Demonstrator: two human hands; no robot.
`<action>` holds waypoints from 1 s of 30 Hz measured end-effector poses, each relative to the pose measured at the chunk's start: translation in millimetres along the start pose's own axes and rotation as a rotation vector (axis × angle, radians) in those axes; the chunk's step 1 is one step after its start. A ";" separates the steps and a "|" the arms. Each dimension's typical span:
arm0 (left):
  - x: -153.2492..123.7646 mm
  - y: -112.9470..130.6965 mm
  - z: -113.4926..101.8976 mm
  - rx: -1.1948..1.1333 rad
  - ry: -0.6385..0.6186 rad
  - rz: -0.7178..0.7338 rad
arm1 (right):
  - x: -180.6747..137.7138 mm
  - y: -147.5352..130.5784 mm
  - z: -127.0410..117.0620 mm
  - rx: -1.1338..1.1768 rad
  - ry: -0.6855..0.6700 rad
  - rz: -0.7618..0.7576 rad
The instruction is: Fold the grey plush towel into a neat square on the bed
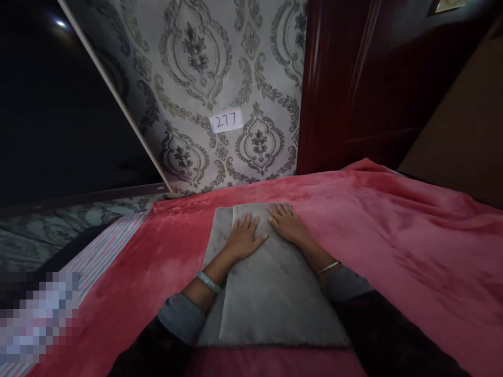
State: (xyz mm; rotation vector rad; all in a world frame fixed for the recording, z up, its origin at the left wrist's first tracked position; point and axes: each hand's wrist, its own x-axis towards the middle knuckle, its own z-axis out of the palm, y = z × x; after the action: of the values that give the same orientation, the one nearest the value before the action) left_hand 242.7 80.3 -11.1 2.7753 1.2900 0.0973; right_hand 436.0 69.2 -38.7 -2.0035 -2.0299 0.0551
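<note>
A folded grey towel (271,293) lies on a pink-red blanket (393,246) that covers the bed. My left hand (244,238) rests flat on the towel's far part, fingers stretched out. My right hand (286,221) lies flat beside it near the towel's far edge, fingers spread. Both palms press down on the cloth and neither holds anything. A bangle circles each wrist, and grey cuffs with dark sleeves cover my forearms.
A patterned grey wall (204,78) carries a white label reading 277 (227,121). Dark red wooden furniture (353,84) stands at the back right. A striped sheet (106,246) shows at the bed's left edge, and a dark pane is at the left.
</note>
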 end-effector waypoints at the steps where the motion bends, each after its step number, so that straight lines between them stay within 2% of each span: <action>1: -3.7 -4.2 -0.7 -0.001 -0.004 -0.024 | -0.1 -0.1 -0.1 0.003 -0.006 0.004; 7: -36.1 -38.8 -5.1 0.020 -0.042 -0.077 | -0.8 -0.6 -1.8 0.021 -0.027 0.024; 10: -48.4 -46.0 -12.7 0.033 -0.054 -0.125 | -0.9 -0.8 -7.1 0.036 -0.033 0.027; 13: -55.4 -32.1 -20.8 0.037 0.006 -0.145 | -8.6 -3.8 -15.6 0.052 -0.058 0.051; 15: -58.8 -12.6 -21.2 0.021 0.056 -0.053 | -22.6 -8.8 -19.0 0.049 -0.056 0.059; 18: -63.9 18.7 -11.2 -0.011 0.076 0.102 | -54.7 -19.8 -16.7 0.040 -0.031 -0.008; 21: -69.3 36.8 3.4 0.010 0.082 0.106 | -84.2 -29.1 -10.2 0.019 -0.019 -0.062; 25: -79.1 33.6 12.1 0.042 0.106 0.058 | -97.1 -31.9 -6.5 -0.006 -0.012 -0.062; 30: -102.3 7.8 9.0 0.045 0.051 0.046 | -91.6 -27.7 -9.1 -0.009 -0.039 -0.075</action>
State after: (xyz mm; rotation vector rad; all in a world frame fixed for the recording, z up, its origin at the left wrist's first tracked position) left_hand 183.5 -3.4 -21.7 2.8595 1.2546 0.1437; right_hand 410.5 -23.5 -39.8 -1.9445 -2.1312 0.0700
